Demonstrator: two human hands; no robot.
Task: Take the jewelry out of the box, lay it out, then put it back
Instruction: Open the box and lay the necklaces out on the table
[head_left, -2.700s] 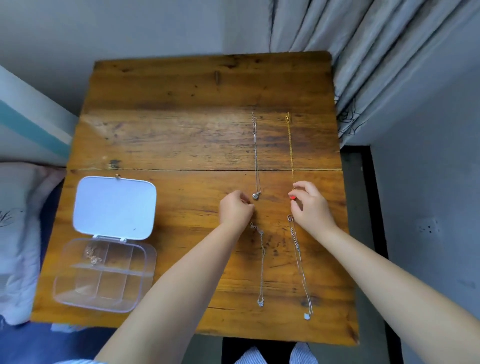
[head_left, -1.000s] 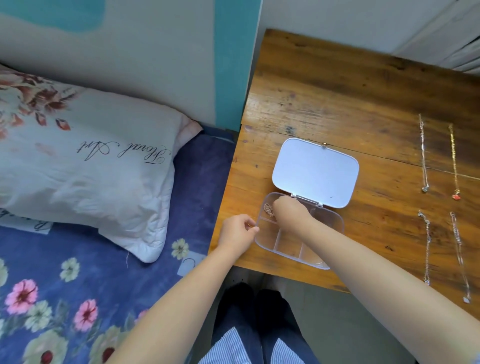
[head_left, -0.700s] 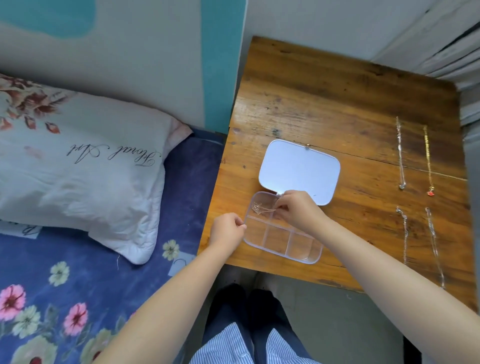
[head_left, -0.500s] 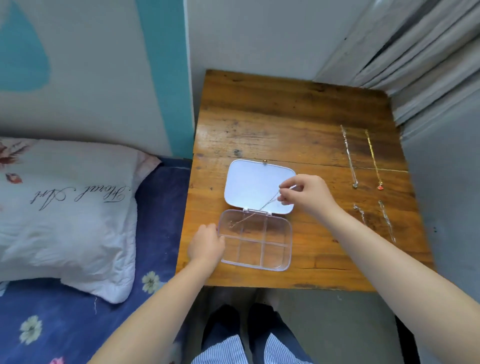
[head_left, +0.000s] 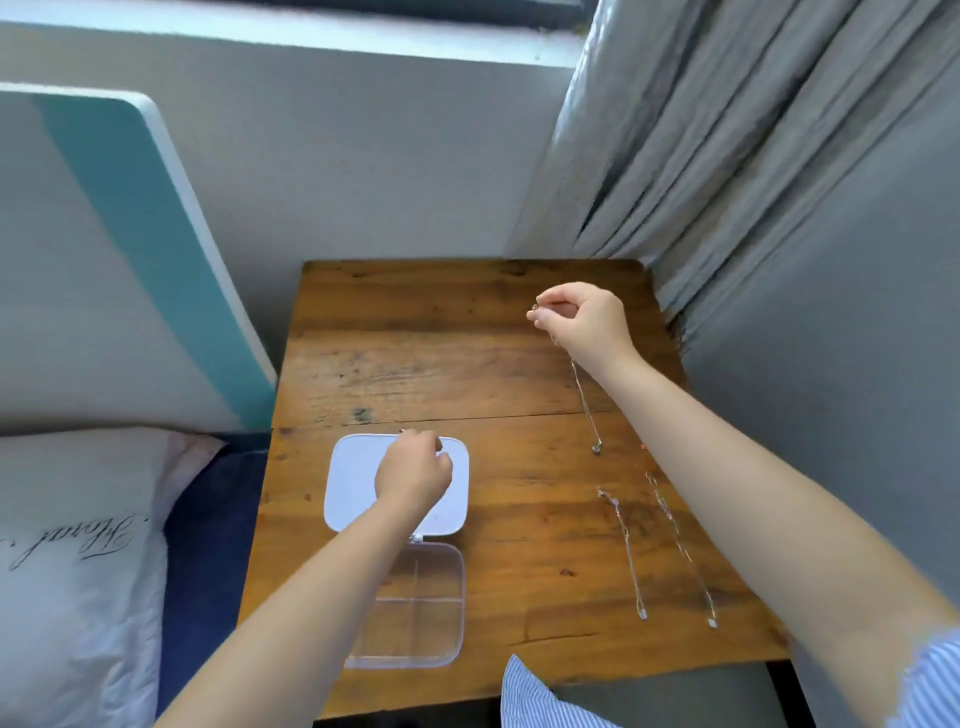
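The clear compartment box (head_left: 415, 605) lies open near the table's front left, its white lid (head_left: 350, 486) flat behind it. My left hand (head_left: 413, 475) hovers over the lid with fingers pinched shut; nothing shows in them. My right hand (head_left: 584, 322) is raised over the far right of the table, pinching a thin necklace end (head_left: 535, 310). A silver necklace with a pendant (head_left: 586, 402) lies below that hand. Two more silver necklaces (head_left: 626, 558) (head_left: 681, 551) lie side by side near the front right. A red pendant (head_left: 643, 446) peeks out beside my right forearm.
The wooden table (head_left: 415, 374) stands in a corner, with a grey curtain (head_left: 727, 156) at its right and a wall behind. A bed with a white pillow (head_left: 72, 561) and a teal-striped headboard (head_left: 130, 234) borders the left edge.
My right hand drew a chain out of the box, then rose and moved to the far right. My left hand went from the box's front edge to above the lid. The camera tilted up.
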